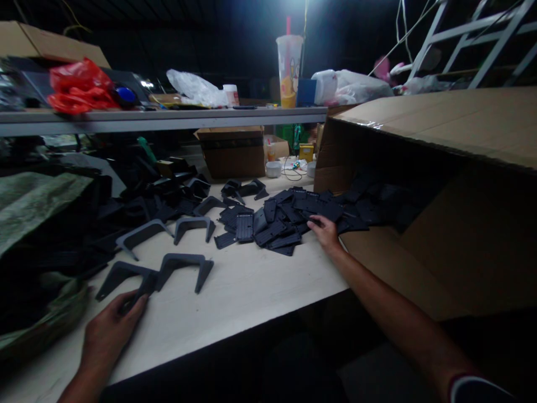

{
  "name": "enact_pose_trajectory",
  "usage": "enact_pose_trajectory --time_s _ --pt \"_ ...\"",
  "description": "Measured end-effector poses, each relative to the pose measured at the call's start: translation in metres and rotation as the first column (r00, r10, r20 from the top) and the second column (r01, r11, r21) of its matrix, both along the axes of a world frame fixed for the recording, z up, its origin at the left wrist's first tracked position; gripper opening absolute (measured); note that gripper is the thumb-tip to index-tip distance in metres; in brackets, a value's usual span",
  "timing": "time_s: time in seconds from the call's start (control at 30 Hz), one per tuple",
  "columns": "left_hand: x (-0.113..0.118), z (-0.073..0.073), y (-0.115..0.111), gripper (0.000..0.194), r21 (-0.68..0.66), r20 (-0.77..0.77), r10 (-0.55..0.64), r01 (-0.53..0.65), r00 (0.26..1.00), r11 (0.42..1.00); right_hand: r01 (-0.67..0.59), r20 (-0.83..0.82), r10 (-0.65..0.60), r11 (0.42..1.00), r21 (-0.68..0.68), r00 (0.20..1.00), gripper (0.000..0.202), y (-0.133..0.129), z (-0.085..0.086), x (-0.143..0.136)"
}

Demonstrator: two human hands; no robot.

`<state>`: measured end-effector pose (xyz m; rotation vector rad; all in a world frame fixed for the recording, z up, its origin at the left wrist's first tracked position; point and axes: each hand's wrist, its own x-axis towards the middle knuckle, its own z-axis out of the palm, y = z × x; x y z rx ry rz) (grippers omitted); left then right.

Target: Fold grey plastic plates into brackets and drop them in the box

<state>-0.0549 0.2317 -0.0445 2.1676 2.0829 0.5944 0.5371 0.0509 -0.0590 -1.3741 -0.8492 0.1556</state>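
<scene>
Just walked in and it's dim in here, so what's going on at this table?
A person works at a pale table. The left hand grips a dark U-shaped bracket, with similar brackets lying beside it. The right hand rests on a pile of flat black plastic plates spilling from a big cardboard box lying on its side.

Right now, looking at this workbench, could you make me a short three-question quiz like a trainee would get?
1. True or false: the left hand rests on a grey U-shaped bracket at the near edge of the table.
2. What does the right hand touch? A) the drink cup B) the pile of flat black plates C) the red bag
3. Fill in: the black plates spill from a large ____ box lying on its side.

Key: 1 true; 2 B; 3 cardboard.
</scene>
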Motion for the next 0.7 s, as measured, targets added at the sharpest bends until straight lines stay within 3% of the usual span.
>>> enact_pose_trajectory --time_s 0.1,0.2,0.37,0.53,0.7 --pt "-0.003 -0.005 0.003 0.039 -0.029 0.089 -0.038 0.041 0.995 0.999 0.010 -0.251 0.024 0.991 0.134 0.968 0.028 0.006 0.015 0.016" --pt "-0.004 -0.005 0.002 0.045 -0.052 0.117 -0.059 0.066 0.991 0.996 0.011 -0.450 0.109 0.967 0.255 0.886 0.022 0.005 0.032 0.025" --pt "0.000 -0.001 -0.004 0.053 -0.047 0.159 -0.102 0.111 0.982 0.993 -0.004 -0.642 0.243 0.937 0.350 0.727 0.009 -0.004 0.051 0.019" --pt "0.001 -0.002 -0.007 0.050 -0.014 0.217 -0.132 0.139 0.967 0.990 -0.096 -0.714 0.318 0.938 0.333 0.624 0.016 -0.016 0.056 -0.017" --pt "0.003 -0.001 -0.012 0.049 0.032 0.252 -0.152 0.149 0.956 0.988 -0.313 -0.720 0.357 0.928 0.202 0.595 0.024 -0.038 0.046 -0.079"
